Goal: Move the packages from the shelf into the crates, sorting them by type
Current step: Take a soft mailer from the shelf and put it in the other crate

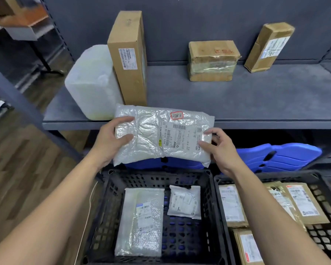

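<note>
Holding a bubble-wrap package (163,136) by its 2 ends, left grip (111,138) and right grip (221,150) clasp it above the black left crate (103,197).

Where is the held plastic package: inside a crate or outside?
Outside. The left hand and right hand hold the package higher than the left crate.

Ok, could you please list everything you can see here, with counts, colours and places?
held package: one, clear bubble wrap, above the left crate
wrapped bundle: one, white, shelf's left end
cardboard boxes: three, brown, on the shelf
shelf: one, dark grey, ahead
left crate: one, black, holding two white packages
right crate: one, black, holding at least three brown packages
blue plastic pieces: several, stacked under the shelf
left hand: grips held package's left end
right hand: grips its right end
</note>
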The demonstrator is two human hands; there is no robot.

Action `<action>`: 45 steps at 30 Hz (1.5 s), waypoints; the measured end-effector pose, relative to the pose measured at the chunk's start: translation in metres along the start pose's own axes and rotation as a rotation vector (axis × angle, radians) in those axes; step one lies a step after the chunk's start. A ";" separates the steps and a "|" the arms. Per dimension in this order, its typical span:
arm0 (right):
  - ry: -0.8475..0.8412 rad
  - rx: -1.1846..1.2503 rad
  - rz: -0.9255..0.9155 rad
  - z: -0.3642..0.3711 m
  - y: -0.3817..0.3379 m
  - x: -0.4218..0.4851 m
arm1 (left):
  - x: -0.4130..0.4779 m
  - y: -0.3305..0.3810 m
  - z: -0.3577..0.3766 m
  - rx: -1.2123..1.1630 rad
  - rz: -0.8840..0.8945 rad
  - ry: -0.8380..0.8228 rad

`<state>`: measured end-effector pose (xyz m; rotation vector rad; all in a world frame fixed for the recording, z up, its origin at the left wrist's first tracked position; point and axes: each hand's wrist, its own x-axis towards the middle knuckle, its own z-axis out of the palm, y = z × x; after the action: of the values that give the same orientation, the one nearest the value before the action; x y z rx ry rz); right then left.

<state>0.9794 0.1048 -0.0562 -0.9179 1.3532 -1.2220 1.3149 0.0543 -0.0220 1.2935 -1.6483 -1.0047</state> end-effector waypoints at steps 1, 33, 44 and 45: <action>-0.012 -0.026 -0.005 -0.001 0.001 -0.001 | -0.002 -0.004 -0.001 -0.008 -0.014 -0.003; -0.812 -1.834 0.554 0.007 0.318 -0.062 | -0.189 -0.328 0.138 0.521 -0.606 -0.960; -1.023 -1.796 0.269 0.008 0.384 -0.061 | -0.192 -0.379 0.178 1.194 -0.148 -1.067; -1.023 -1.827 0.290 0.005 0.389 -0.059 | -0.195 -0.383 0.180 1.258 -0.085 -1.012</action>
<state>1.0325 0.2333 -0.4238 -1.9682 1.3148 1.0755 1.3140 0.2025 -0.4640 1.6919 -3.3445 -0.6185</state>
